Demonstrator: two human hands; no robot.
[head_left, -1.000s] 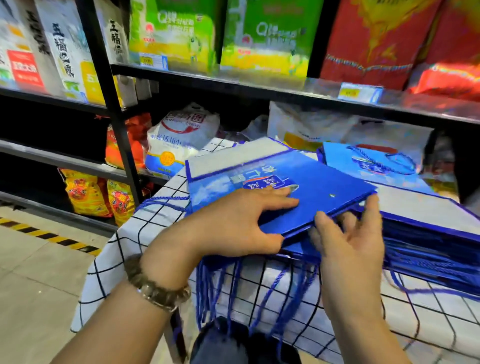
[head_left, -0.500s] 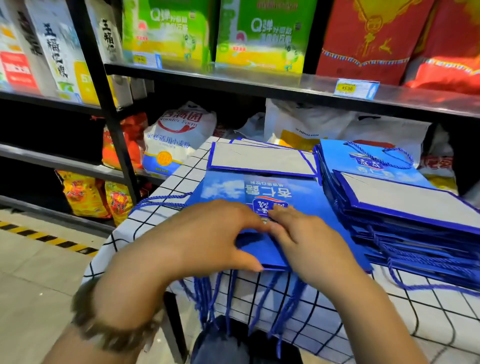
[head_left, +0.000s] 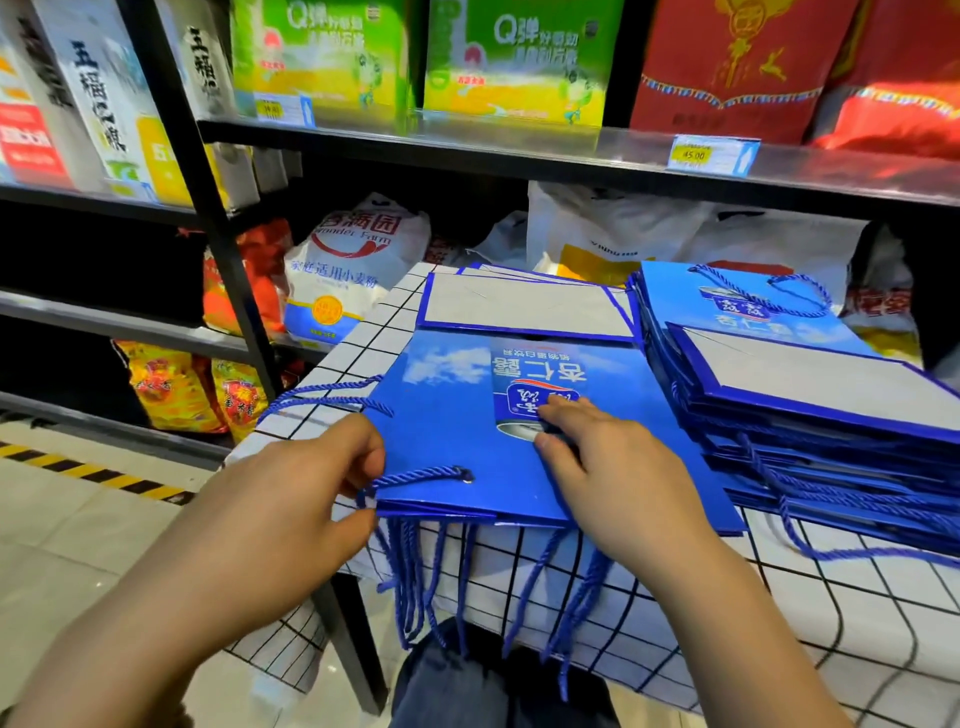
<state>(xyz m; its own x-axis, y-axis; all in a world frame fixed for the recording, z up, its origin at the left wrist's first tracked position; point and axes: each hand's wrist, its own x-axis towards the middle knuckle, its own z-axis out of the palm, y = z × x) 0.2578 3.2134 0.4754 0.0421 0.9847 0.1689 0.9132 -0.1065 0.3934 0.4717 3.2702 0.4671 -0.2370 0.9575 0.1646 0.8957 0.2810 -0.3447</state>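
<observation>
The left hand (head_left: 291, 499) is half closed on the near left corner of the top blue bag (head_left: 447, 415), fingers curled over its left edge and thumb tucked against the near edge, just beside the rope handle (head_left: 421, 475). The right hand (head_left: 597, 462) holds nothing; it lies palm down on the same bag, its loosely bent fingers pressing on the printed can.

Two hands work one bag, and there are two stacks of such bags on the worktop (head_left: 857, 597). The held bag tops the left stack, and the right stack (head_left: 810, 441) sits just beside it. The bags in each stack are too tightly packed to count.

The bag lies flat. Its mouth and handle point to the near edge, where many blue cords hang over the checked cloth. Its folded grey base (head_left: 519, 304) points far, toward the shelves (head_left: 467, 150). So its mouth-to-base axis runs near to far, and the print reads upside down from here.
</observation>
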